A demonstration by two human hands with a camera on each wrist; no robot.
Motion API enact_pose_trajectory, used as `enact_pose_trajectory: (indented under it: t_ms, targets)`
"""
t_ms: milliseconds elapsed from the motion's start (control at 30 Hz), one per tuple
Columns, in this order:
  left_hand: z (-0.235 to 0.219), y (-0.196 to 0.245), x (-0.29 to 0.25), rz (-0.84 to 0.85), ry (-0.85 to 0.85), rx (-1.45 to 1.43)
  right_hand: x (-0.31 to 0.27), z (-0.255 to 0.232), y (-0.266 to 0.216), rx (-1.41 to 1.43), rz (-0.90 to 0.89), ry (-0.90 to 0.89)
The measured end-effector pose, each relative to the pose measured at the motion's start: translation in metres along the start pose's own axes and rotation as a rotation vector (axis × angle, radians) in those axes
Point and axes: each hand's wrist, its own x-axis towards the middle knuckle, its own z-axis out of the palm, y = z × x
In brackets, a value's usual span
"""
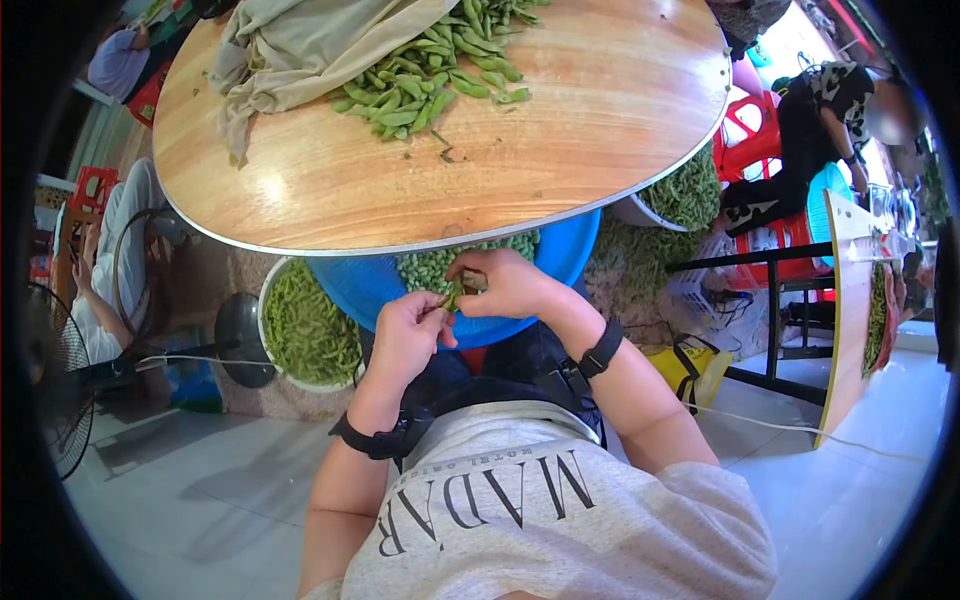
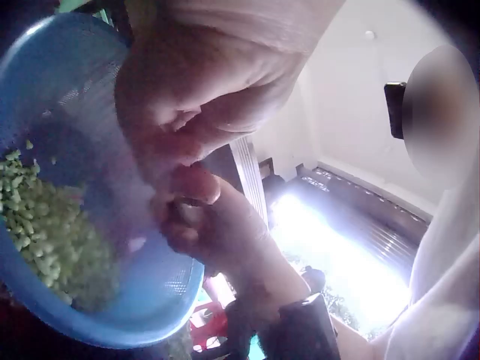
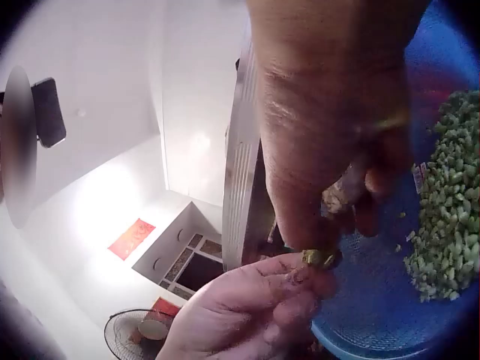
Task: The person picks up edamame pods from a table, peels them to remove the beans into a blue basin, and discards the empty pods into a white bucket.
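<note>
Above the blue basket [image 1: 350, 290], the left hand [image 1: 407, 330] and right hand [image 1: 508, 284] meet at a green pod [image 1: 455, 294], each pinching it with thumb and fingers. In the right wrist view, the pod [image 3: 321, 259] shows between the fingertips of the left hand [image 3: 247, 311] and the right hand [image 3: 330, 150]. The left wrist view has the left hand [image 2: 217, 75] close over the right hand [image 2: 225, 232], and the pod is hidden there. Shelled green beans [image 3: 450, 210] lie in the basket [image 3: 375, 330] beside the hands.
A wooden round table [image 1: 560, 160] overhangs the basket, with a heap of pods [image 1: 410, 90] and a cloth [image 1: 290, 50] on it. A tub of pods [image 1: 310, 325] stands at the left, another heap [image 1: 685, 190] at the right. A fan [image 1: 62, 380] is far left.
</note>
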Motion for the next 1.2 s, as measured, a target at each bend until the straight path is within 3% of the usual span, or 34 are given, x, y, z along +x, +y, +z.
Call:
enact_pose_trajectory:
  t_ms: [167,267,367,467,600,833,933,1033,1133,1200]
  targets:
    - [0.001,0.001,0.006,-0.058,0.004,-0.043,0.013,0.003,0.021,-0.146,0.049,-0.080]
    - [-0.004,-0.002,0.012,-0.070,0.013,-0.042,0.014,0.005,0.033,-0.076,0.018,0.086]
    - [-0.005,-0.004,0.019,-0.097,0.036,-0.073,0.023,0.022,0.065,-0.074,-0.188,0.516]
    - [-0.006,-0.008,0.022,-0.131,0.060,-0.079,0.007,0.010,0.037,-0.273,0.077,0.426]
    - [-0.001,-0.008,0.022,-0.129,0.041,-0.082,-0.009,0.012,-0.002,0.075,-0.097,0.279]
    - [0.000,0.002,0.014,-0.052,-0.035,-0.260,-0.005,0.007,-0.002,0.555,0.337,0.066]
    - [-0.021,-0.007,0.009,0.001,0.099,-0.090,-0.008,0.015,0.010,0.271,0.109,0.307]
    - [-0.058,-0.007,-0.006,-0.019,0.386,-0.048,-0.021,-0.002,0.008,-0.427,-0.015,0.403]
    - [-0.108,-0.030,-0.018,-0.015,0.626,0.023,-0.033,-0.037,-0.036,-0.384,0.001,-0.052]
    - [-0.143,-0.055,-0.024,-0.058,0.738,0.324,-0.023,-0.062,-0.075,-0.354,-0.056,-0.057]
